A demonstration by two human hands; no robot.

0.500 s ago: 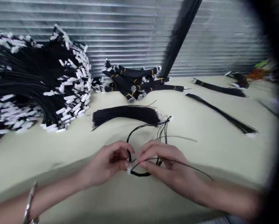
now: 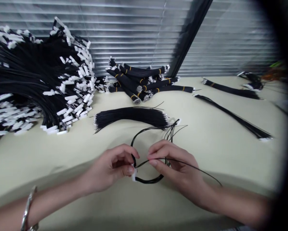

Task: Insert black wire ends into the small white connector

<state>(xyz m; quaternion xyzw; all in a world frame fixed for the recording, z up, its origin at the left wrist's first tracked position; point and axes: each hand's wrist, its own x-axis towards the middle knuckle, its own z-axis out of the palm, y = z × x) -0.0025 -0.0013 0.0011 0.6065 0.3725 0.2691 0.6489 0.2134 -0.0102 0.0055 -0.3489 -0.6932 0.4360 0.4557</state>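
Note:
My left hand [image 2: 117,165] is closed on a small white connector [image 2: 134,175], pinching it between thumb and fingers. Black wires [image 2: 148,182] leave the connector and curve round in a loop toward a second white end [image 2: 179,122]. Between the thumb and forefinger of my right hand [image 2: 175,163] is a single thin black wire [image 2: 187,164]. One end of that wire reaches the connector; whether it sits inside cannot be made out. Its other end trails over my right wrist. Just beyond lies a loose bundle of black wires [image 2: 131,116] with bare metal tips.
A large heap of black cables with white connectors [image 2: 45,73] fills the left. Yellow-banded wire bundles [image 2: 144,80] are stacked at the back. Two more bundles, one banded [image 2: 230,89] and one with a white end [image 2: 232,117], lie right. Window blinds [image 2: 134,32] rise behind the table [image 2: 105,208].
My right hand has drawn slightly right, away from the connector, still pinching the thin wire. The stretch of wire between my hands is straighter. My left hand keeps its hold.

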